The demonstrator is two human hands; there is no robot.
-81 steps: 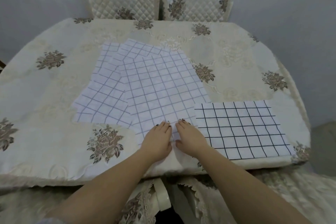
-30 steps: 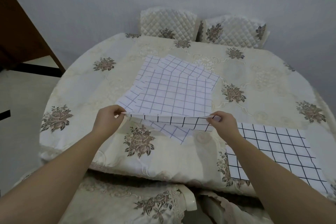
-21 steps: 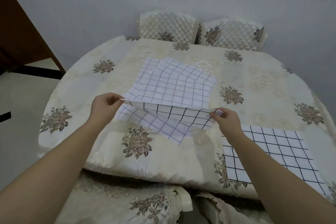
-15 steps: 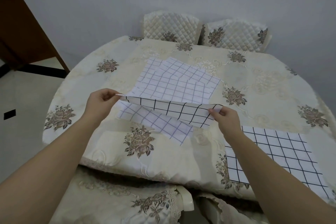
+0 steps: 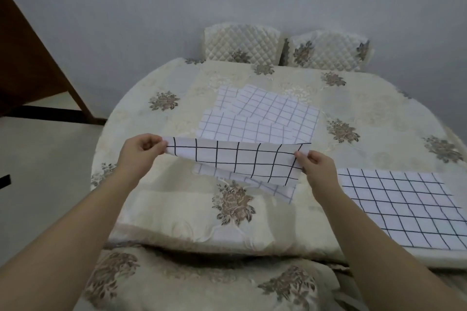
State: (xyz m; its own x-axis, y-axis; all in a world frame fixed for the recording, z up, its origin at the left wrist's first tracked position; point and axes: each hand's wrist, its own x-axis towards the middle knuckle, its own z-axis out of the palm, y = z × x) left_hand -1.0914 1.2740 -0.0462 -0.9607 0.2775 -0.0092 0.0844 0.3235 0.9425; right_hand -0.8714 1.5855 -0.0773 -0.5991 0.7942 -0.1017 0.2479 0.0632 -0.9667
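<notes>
Checked sheet [image 5: 242, 160], black grid on white: near edge held above surface [image 5: 177, 199], corners pinched by left hand [image 5: 141, 153] and right hand [image 5: 318, 168].

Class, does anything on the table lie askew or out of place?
Yes. The pale checked sheets in the middle lie overlapped at different angles, corners jutting out, unlike the flat sheet on the right. The left hand and right hand pinch a lifted sheet above them.
</notes>
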